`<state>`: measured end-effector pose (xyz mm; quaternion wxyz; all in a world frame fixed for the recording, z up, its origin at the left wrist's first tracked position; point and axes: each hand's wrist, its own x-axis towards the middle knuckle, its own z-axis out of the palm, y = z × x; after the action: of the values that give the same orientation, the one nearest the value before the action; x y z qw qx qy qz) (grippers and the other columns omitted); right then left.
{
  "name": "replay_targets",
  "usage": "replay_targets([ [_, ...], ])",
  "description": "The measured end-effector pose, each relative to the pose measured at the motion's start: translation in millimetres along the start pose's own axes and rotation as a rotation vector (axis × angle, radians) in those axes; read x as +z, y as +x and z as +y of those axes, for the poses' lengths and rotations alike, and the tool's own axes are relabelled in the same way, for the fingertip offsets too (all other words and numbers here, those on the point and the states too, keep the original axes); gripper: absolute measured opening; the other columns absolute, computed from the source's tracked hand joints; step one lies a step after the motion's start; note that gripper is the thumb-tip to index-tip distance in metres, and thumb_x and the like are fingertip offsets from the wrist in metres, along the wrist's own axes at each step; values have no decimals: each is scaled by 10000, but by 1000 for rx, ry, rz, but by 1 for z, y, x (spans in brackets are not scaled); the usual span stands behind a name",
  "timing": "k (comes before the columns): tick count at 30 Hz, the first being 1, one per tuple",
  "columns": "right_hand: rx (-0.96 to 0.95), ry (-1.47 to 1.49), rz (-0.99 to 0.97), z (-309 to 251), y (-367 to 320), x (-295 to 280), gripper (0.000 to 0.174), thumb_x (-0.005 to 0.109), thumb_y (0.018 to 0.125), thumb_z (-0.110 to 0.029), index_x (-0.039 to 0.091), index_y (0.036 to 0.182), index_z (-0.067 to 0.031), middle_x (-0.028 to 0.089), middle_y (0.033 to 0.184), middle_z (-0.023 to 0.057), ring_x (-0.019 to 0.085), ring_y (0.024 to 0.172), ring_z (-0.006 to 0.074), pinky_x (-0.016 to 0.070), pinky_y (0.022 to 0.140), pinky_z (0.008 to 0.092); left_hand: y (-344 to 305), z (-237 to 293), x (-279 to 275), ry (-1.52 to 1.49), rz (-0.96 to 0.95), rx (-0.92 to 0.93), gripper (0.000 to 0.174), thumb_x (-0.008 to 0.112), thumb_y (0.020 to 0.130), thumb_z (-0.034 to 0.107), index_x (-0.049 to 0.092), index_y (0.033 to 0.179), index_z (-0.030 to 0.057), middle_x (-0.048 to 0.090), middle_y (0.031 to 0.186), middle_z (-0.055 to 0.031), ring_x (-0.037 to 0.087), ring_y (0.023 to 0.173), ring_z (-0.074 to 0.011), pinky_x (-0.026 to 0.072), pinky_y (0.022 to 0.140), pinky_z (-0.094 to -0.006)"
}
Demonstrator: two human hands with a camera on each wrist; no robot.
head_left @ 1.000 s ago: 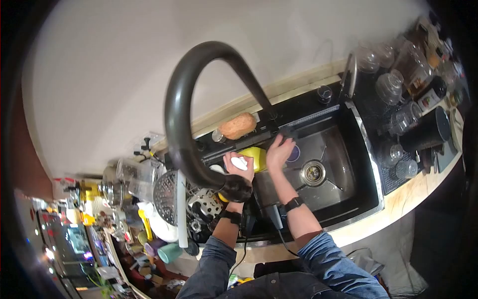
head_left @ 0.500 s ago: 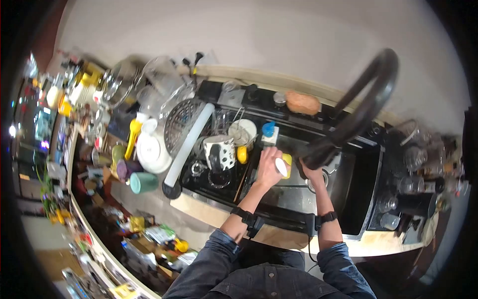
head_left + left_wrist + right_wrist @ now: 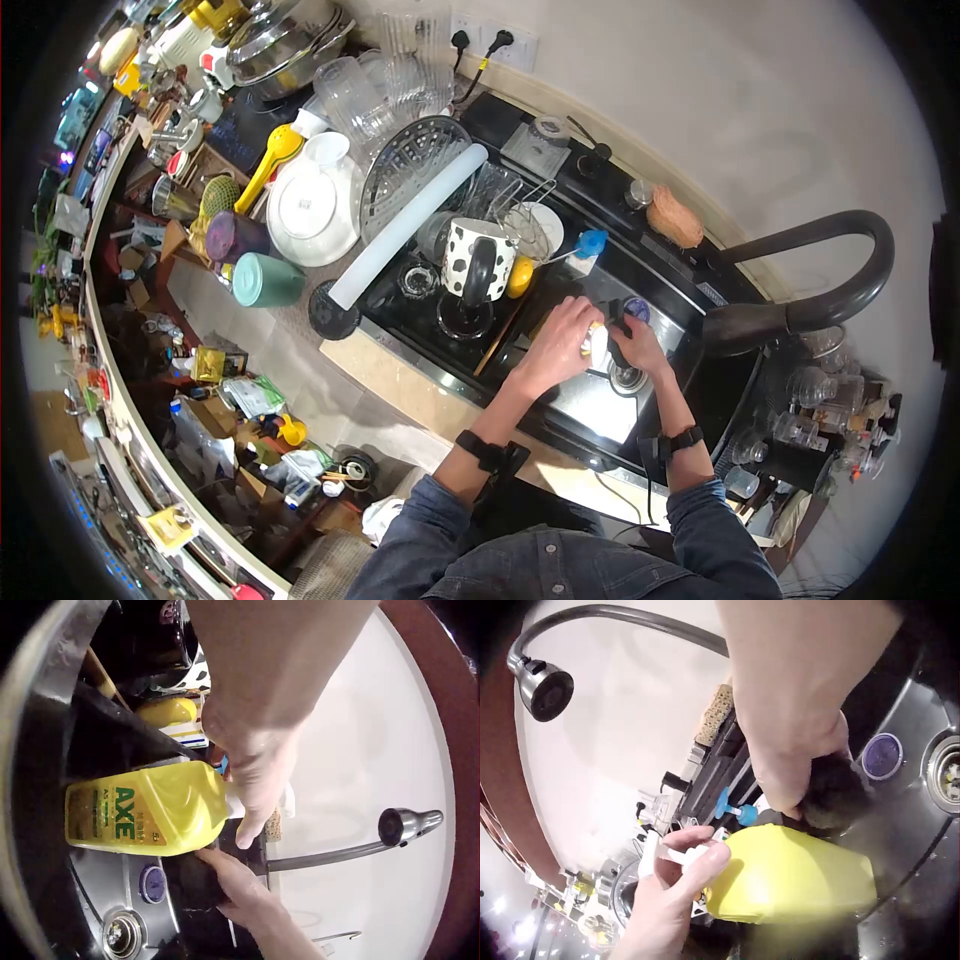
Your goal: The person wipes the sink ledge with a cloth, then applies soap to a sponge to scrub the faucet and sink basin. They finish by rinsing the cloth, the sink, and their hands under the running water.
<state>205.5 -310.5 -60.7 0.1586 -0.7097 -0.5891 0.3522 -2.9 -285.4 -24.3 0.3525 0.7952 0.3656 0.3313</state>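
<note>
My left hand [image 3: 560, 345] grips the white pump top [image 3: 676, 853] of a yellow dish soap bottle [image 3: 161, 810] labelled AXE. The bottle is tilted over the black sink [image 3: 610, 420], its pump end by the left palm. Close beside the bottle, my right hand [image 3: 642, 345] curls round a dark, fuzzy pad [image 3: 836, 791], its fingertips near the bottle's side in the right wrist view. A round purple piece [image 3: 153, 883] lies in the basin near the drain strainer [image 3: 122, 933].
The black tap [image 3: 800, 250] arches at the right. An orange-brown sponge [image 3: 675, 215] sits on the back ledge. Left of the basin stand a black-spotted mug [image 3: 470, 260], a blue pump-topped bottle [image 3: 590, 243], a white tube [image 3: 410, 225] and plates [image 3: 310, 205]. Glass jars [image 3: 810, 385] crowd the right.
The head view has swung left, so the tap has shifted to the right of the picture and more dishes show. Both hands stay at the sink, the left still at the soap bottle.
</note>
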Motion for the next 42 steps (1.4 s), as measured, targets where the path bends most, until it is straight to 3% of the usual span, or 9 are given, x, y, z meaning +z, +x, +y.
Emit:
replay_targets([
  [5,-223,-234,214,-16,0,-2,331,615,764,-116,566,1080,-30,555,959,224,531,905,417,437,754,442,-32,17,-12,47,88,-152,644,739,645,149,440,1197,6,452,1099,-167,462,987,-331,392,862,-410],
  [7,-378,-400,296,-53,3,-16,442,618,731,-69,545,1167,-67,524,969,182,512,916,379,432,768,431,-44,18,-12,25,92,-206,627,744,658,140,451,1194,1,446,1112,-165,463,1002,-330,399,867,-412],
  [8,-447,-618,256,-60,10,-23,581,613,703,-56,485,1266,-120,492,938,116,485,936,292,412,795,383,-49,18,-10,19,105,-214,615,742,663,136,455,1188,-2,444,1116,-163,464,1006,-330,400,869,-410],
  [11,-790,-843,371,-83,50,-37,574,599,703,-52,502,1261,-144,500,909,92,484,906,266,401,795,349,-49,18,-7,32,113,-235,532,724,689,115,482,1153,14,441,1110,-150,469,1009,-327,414,861,-402],
  [14,-872,-985,321,-103,83,-44,622,618,708,-94,448,1305,-131,507,967,79,473,912,232,388,791,345,-44,16,-4,40,115,-264,490,716,697,106,499,1130,37,443,1086,-140,472,988,-325,422,844,-400],
  [17,-781,-927,268,-123,107,-38,591,613,719,-114,459,1289,-98,505,973,77,470,894,224,387,764,337,-42,12,-2,18,139,-278,454,710,704,105,515,1111,51,453,1054,-136,478,964,-324,431,824,-397],
  [22,-879,-1008,200,-132,130,-25,466,641,695,-189,561,1128,-38,514,955,100,503,880,231,415,744,325,-40,10,0,12,154,-300,423,703,710,104,528,1092,50,469,1028,-134,486,938,-320,439,805,-394],
  [30,-561,-753,57,-105,99,-22,586,759,628,-180,500,1145,-85,555,872,189,598,809,334,511,689,398,-35,14,10,68,101,-342,636,728,660,102,446,1229,68,446,1150,-178,475,1026,-352,430,866,-397],
  [42,-237,-538,-80,-75,26,-19,511,767,584,-244,575,1015,-46,605,889,230,619,758,388,517,674,435,-63,18,-15,107,122,-500,747,742,584,63,426,1260,73,449,1197,-183,484,1029,-377,427,900,-420],
])
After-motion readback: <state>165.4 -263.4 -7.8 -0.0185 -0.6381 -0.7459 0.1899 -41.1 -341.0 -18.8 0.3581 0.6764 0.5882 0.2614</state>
